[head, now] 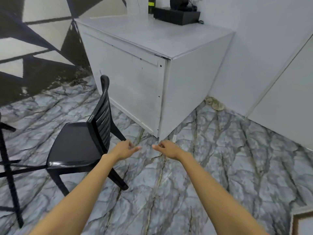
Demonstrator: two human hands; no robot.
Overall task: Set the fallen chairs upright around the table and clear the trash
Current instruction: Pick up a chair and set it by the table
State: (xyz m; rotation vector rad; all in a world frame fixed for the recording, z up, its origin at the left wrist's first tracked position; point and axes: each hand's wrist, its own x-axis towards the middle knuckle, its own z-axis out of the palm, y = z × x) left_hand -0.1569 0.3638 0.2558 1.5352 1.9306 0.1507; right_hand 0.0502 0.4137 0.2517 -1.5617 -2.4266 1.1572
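Note:
A black plastic chair (76, 143) stands upright on the marble-patterned floor at the left, its slatted back turned toward the white cabinet. My left hand (124, 149) hovers just right of the chair's back, fingers loosely apart and holding nothing. My right hand (167, 149) is beside it, a short gap between the two, also loose and holding nothing. A crumpled beige wad (214, 103) lies on the floor in the corner between the cabinet and the wall.
A large white cabinet (135, 82) stands ahead, with a black box (176, 16) and a dark bottle (151, 5) on top. Black metal legs (8, 167) of other furniture cross the left edge. White wall panels (279, 82) close off the right side.

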